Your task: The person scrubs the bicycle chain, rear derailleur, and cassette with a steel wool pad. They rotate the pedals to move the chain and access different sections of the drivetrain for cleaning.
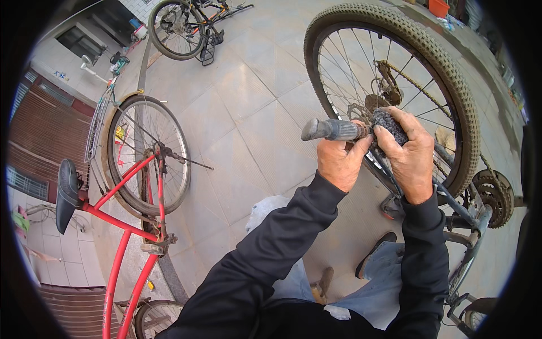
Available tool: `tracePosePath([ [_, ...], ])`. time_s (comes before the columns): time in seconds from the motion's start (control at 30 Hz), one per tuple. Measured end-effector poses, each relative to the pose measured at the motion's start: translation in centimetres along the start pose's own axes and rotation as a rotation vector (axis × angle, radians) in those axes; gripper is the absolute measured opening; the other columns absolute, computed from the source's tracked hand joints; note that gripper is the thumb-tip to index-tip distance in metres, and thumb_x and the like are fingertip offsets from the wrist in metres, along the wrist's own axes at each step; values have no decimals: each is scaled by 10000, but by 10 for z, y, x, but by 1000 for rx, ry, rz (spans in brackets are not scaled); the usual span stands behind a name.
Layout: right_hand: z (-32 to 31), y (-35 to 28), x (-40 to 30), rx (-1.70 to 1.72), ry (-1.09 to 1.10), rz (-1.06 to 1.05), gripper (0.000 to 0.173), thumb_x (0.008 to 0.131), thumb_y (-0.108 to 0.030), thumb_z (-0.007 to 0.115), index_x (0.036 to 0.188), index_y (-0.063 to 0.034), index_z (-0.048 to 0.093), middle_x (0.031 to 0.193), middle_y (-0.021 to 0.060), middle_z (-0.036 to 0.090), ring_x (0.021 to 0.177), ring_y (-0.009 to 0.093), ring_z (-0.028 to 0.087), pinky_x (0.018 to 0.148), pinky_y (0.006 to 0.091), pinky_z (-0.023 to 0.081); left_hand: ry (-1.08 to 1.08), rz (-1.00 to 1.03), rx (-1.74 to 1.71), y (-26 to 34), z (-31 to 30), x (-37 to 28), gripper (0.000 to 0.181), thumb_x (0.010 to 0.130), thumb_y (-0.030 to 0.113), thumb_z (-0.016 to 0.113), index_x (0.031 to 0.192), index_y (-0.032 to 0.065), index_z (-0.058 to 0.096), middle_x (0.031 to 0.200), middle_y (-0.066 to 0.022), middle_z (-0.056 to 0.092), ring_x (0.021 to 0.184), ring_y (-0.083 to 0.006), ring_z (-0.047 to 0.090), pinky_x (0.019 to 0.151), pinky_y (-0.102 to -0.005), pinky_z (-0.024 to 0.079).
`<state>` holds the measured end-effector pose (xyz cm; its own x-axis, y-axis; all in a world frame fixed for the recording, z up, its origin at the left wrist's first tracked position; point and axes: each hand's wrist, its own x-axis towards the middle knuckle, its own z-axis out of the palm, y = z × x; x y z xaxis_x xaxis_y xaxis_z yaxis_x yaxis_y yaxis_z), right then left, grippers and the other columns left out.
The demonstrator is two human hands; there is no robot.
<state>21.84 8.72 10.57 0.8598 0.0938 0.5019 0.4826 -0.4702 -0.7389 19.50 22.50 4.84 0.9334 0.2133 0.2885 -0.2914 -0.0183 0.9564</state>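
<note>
My left hand (342, 160) holds a dark metal tool with a ribbed, worn handle (334, 129), which points to the left. My right hand (408, 152) presses a dark grey fuzzy cloth or pad (388, 126) against the tool's other end, and the fingertips of both hands nearly meet there. What the tool's covered end looks like is hidden. Just beyond the hands stands a bicycle wheel with a knobby tyre (440, 51), with a rusty rear derailleur (391, 84) and chain behind its spokes. The bicycle's frame (474, 216) and toothed chainrings (497, 199) are at the right.
A red bicycle frame (116, 224) with a black saddle (67, 197) and a spoked wheel (182, 156) stands at the left. Another bicycle (180, 29) is on the tiled floor at the top. An orange container (438, 7) lies at the top right.
</note>
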Motion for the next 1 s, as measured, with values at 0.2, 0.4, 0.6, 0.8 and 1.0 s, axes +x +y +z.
tracePosePath([
  [0.2, 9, 3, 6, -160, 63, -106, 311, 832, -104, 715, 1118, 7, 661, 944, 148, 645, 819, 309, 653, 753, 360, 527, -55, 30, 5, -11, -2, 6, 250, 910, 2, 697, 1152, -23, 640, 1001, -49, 681, 877, -109, 636, 782, -259, 535],
  [0.4, 10, 2, -3, -123, 146, -127, 353, 818, -83, 729, 1155, 0, 663, 1008, 140, 666, 882, 296, 668, 784, 359, 541, -36, 14, 69, -3, 0, 5, 252, 906, -8, 692, 1153, -29, 641, 992, -59, 690, 893, -115, 648, 788, -266, 547],
  [0.6, 11, 4, -3, -240, 117, -174, 355, 811, -75, 722, 1152, 9, 670, 966, 142, 655, 865, 312, 661, 764, 366, 537, -6, 27, 47, -4, 3, 3, 195, 890, 21, 699, 1081, -1, 670, 945, -80, 694, 846, -169, 663, 762, -296, 529],
  [0.8, -29, -10, 5, -184, -332, -9, 347, 760, -109, 721, 1077, 31, 703, 880, 191, 654, 799, 384, 641, 724, 413, 507, 20, 117, 84, -11, 2, 3, 214, 887, 0, 694, 1099, 3, 668, 961, -75, 687, 843, -168, 654, 765, -300, 526],
  [1.0, -22, -11, 10, -183, -4, -45, 356, 791, -124, 721, 1121, 9, 690, 914, 183, 649, 812, 370, 642, 736, 400, 507, -31, 4, 26, -16, 6, 2, 288, 904, -49, 661, 1187, -6, 635, 986, -37, 674, 851, -116, 641, 790, -266, 538],
])
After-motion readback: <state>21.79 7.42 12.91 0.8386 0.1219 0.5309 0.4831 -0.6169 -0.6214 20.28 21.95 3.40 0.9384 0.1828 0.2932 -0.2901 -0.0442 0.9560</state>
